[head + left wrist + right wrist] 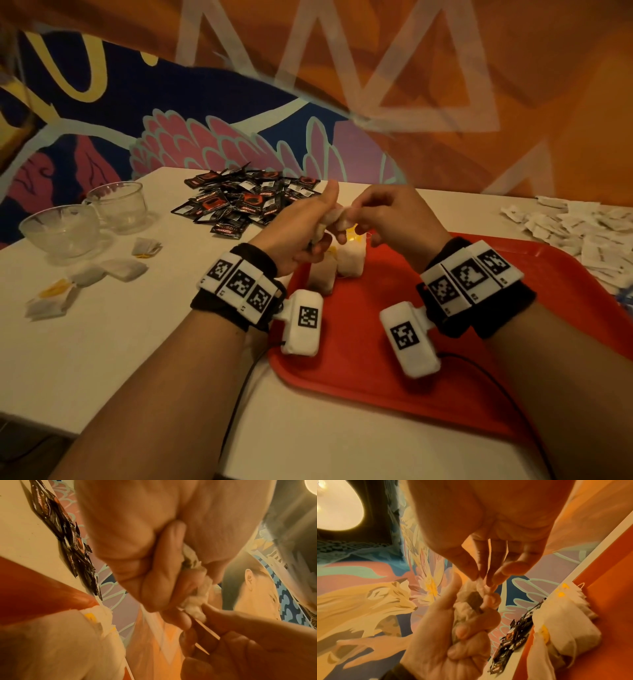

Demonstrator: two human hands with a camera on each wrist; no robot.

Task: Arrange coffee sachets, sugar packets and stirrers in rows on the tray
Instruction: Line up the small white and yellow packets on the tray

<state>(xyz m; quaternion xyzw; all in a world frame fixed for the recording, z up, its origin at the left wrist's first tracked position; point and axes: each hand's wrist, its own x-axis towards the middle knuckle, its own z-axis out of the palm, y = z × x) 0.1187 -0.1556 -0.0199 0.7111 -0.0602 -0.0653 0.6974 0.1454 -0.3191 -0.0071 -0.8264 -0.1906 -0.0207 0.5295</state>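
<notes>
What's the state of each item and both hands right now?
left hand: grips a tea bag
right hand: pinches the same tea bag
tea bag: crumpled, held above the tray
red tray: two tea bags on it
coffee sachets: loose pile on table
sugar packets: loose pile
glass cups: upright

Glossy foil sachets; smooth red plastic tray; clear glass cups.

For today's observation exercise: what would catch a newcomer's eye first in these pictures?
First, the two hands meeting above the red tray: the left hand grips a bunch of tea bags, and the right hand pinches its top. Behind them lies a heap of black coffee sachets, and white sugar packets are scattered at far right.
</notes>
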